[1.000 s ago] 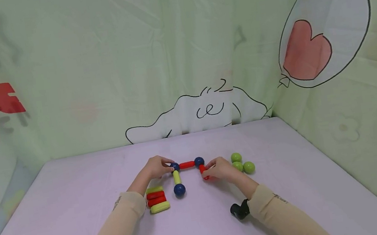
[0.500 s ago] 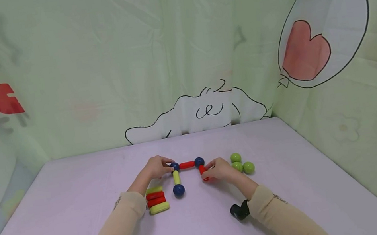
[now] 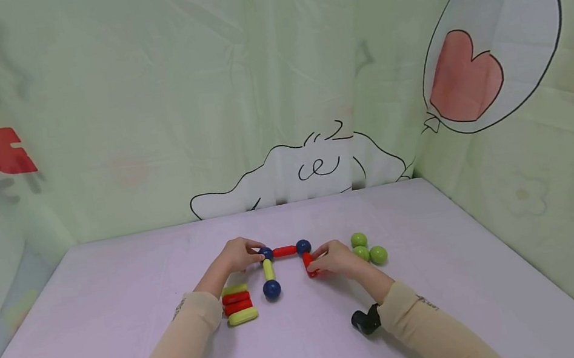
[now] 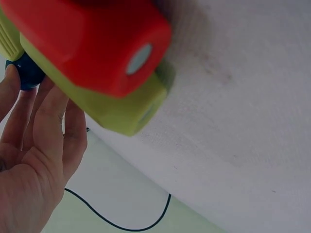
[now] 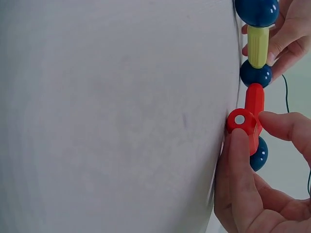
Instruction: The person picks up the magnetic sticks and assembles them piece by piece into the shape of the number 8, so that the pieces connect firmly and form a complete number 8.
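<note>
My left hand (image 3: 239,255) holds a blue ball (image 3: 267,254) at the far-left corner of a joined frame of magnetic balls and rods. From that ball a yellow rod (image 3: 268,270) leads to a nearer blue ball (image 3: 272,290). A red rod (image 3: 284,251) runs right to another blue ball (image 3: 303,246). With thumb and fingers, my right hand (image 3: 337,259) pinches a second red rod (image 3: 306,259), which meets that right ball. Its round end face (image 5: 239,119) points toward the right wrist camera.
Spare red rods (image 3: 238,307) and yellow rods (image 3: 243,316) lie stacked beside my left wrist. Three green balls (image 3: 362,253) sit together beyond my right hand. A black wrist device (image 3: 364,321) shows at my right sleeve. A drawn curtain (image 3: 148,131) backs the table.
The near end of the pinched red rod has swung slightly to the left, so it points more straight toward me. My left hand stays on its blue ball.
</note>
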`<state>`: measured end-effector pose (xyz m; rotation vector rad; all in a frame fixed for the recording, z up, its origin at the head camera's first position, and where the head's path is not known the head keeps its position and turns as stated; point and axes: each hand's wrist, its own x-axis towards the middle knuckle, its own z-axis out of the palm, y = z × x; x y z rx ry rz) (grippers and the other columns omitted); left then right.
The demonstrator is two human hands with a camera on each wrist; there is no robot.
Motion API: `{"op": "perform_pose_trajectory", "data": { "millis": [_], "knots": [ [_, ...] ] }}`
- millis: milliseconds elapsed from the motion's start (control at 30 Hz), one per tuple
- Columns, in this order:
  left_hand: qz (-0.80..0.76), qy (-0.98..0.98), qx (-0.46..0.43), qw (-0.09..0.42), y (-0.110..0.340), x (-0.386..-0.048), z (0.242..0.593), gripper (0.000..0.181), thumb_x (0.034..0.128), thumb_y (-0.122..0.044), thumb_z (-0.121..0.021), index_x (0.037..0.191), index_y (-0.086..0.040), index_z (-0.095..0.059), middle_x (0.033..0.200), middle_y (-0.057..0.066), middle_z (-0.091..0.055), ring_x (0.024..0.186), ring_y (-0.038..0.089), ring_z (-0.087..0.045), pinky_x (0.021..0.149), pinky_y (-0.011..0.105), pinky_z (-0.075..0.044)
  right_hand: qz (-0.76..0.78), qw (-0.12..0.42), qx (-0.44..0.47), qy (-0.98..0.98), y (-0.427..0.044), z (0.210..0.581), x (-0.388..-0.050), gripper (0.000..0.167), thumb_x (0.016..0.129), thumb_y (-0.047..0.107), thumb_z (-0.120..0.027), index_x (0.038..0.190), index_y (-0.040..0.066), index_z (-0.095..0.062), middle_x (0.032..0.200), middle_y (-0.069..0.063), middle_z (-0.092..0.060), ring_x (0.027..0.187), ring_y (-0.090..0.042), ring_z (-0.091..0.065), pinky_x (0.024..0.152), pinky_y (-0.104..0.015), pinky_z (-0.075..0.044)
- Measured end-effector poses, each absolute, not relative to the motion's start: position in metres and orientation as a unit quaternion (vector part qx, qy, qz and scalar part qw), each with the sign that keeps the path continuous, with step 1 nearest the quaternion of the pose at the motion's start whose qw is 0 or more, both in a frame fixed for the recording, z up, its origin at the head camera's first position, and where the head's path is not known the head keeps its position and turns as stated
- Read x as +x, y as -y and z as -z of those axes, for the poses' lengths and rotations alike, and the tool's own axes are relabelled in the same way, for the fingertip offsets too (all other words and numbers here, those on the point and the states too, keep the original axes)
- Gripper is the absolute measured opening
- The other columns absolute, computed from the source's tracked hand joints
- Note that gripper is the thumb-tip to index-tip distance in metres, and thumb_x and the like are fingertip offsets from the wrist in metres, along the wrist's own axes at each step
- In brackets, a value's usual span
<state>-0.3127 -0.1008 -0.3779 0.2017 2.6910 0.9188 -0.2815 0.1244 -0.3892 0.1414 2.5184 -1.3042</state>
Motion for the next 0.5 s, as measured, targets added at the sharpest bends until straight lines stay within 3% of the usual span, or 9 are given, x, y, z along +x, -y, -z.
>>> {"op": "perform_pose_trajectory", "data": {
  "millis": [500],
  "knots": [
    [-0.323, -0.932, 0.067, 0.151, 0.1016, -0.3134, 0.3795, 0.035, 0.0867, -0.017, -0.063, 0.121, -0.014, -0.060, 0.105, 0.009, -0.061, 0.075, 0.020, -0.055, 0.061, 0.025, -0.048, 0.454, 0.120, 0.054, -0.882, -0.1262, 0.3856, -0.2799, 0.031, 0.079, 0.013, -0.070, 0.106, 0.000, -0.061, 0.084, -0.009, -0.059, 0.067, -0.016, -0.058, 0.063, -0.024, -0.050]
  ]
}}
